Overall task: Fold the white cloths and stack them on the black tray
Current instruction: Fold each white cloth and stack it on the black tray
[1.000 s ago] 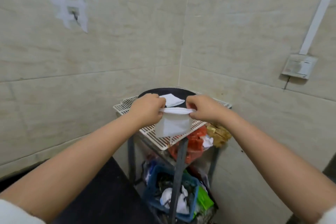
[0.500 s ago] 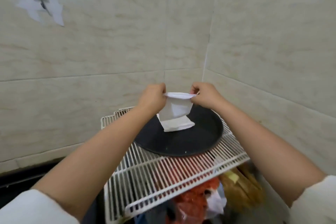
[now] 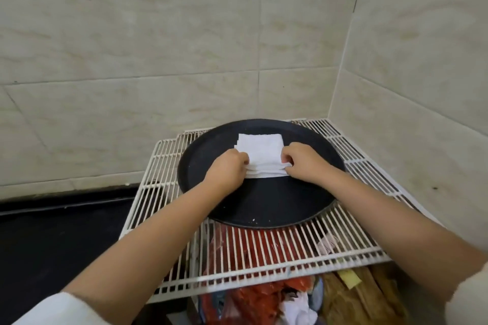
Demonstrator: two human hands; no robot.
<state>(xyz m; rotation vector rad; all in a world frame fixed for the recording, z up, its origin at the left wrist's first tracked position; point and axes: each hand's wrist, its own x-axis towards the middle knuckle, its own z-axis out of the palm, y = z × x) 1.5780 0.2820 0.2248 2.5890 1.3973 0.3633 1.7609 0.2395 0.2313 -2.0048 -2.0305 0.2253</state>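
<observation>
- Head view: black tray on white wire rack.
- Folded white cloths, stacked on tray.
- Left hand, right hand: each pinching a near corner of the stack.

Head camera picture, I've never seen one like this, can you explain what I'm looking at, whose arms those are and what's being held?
The camera sits on a person's head and looks forward and down, so the two arms reaching in are the wearer's own. The left hand and right hand each pinch one near corner of a folded white cloth, which lies on top of a small stack of white cloths. The stack rests on a round black tray. The tray sits on a white wire rack in a tiled corner. Under the rack are red bags and other clutter.
</observation>
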